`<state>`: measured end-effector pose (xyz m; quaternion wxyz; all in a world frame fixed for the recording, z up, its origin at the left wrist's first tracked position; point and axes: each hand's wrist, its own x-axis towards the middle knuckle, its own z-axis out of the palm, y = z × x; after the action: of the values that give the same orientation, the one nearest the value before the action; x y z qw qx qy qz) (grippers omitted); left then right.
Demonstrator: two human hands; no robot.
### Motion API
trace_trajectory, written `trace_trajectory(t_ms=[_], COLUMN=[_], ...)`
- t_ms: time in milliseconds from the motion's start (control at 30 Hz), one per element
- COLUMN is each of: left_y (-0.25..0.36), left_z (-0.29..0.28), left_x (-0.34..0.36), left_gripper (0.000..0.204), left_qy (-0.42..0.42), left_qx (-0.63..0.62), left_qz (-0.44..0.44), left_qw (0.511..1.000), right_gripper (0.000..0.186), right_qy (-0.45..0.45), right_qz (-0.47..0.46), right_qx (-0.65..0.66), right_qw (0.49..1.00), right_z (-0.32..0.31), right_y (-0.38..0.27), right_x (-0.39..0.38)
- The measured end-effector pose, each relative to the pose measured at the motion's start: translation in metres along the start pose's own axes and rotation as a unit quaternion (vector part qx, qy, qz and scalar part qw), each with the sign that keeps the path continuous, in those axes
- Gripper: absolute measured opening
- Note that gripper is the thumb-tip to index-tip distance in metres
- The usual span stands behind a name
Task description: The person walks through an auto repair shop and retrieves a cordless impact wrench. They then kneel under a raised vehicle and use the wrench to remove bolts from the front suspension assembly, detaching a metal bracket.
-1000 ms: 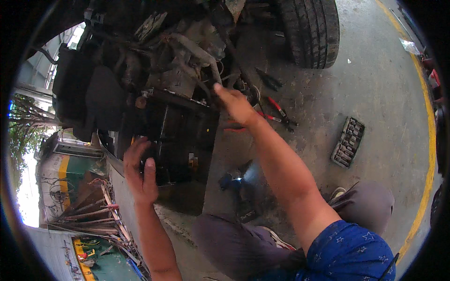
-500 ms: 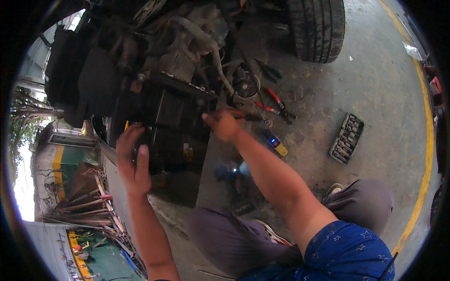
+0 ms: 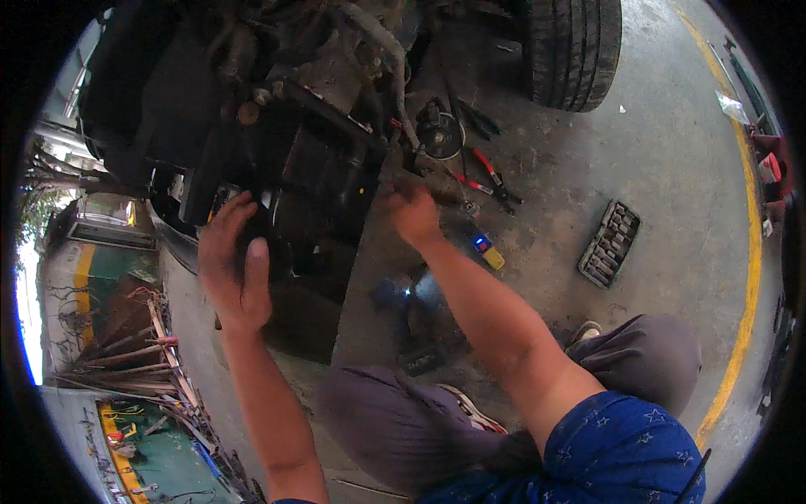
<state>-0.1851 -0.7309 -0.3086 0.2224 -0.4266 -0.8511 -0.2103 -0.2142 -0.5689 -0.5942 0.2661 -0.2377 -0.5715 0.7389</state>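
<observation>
A glossy black panel (image 3: 315,214) stands beneath dirty vehicle parts in front of me. My left hand (image 3: 235,273) lies along the panel's left side, fingers stretched and thumb held apart. Near the opposite edge is my right hand (image 3: 413,217), its fingers curled together and slightly blurred; whatever they hold is hidden. Beyond that hand a round metal hub-like part (image 3: 440,136) shows beside a hose. Red-handled pliers (image 3: 491,178) lie on the floor to its right, close to a small yellow device (image 3: 487,252) with a lit blue display.
A work light (image 3: 408,292) shines on the floor before my knees. To the right lies an open socket case (image 3: 610,244). A large tyre (image 3: 575,55) stands at the far right. Wooden sticks (image 3: 159,344) are heaped at the left, and a yellow line (image 3: 750,277) crosses the floor.
My right hand has drawn slightly right, away from the panel's edge. The left hand has slid a little up and left. The whole view has shifted slightly.
</observation>
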Motion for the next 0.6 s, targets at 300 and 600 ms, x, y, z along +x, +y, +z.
trace_trajectory(t_ms=[300, 600], left_y=[0.0, -0.001], left_z=[0.008, 0.005], left_x=[0.007, 0.001], left_gripper=[0.04, 0.036], left_qy=[0.03, 0.037], left_qx=[-0.006, -0.015], left_qz=[0.032, 0.012], left_qw=[0.999, 0.999], right_gripper=[0.029, 0.04], right_qy=[0.218, 0.145], right_qz=[-0.115, -0.082], right_qx=[-0.152, -0.191], right_qw=[0.957, 0.967], right_z=[-0.044, -0.038], right_y=[0.004, -0.023], right_x=[0.038, 0.024])
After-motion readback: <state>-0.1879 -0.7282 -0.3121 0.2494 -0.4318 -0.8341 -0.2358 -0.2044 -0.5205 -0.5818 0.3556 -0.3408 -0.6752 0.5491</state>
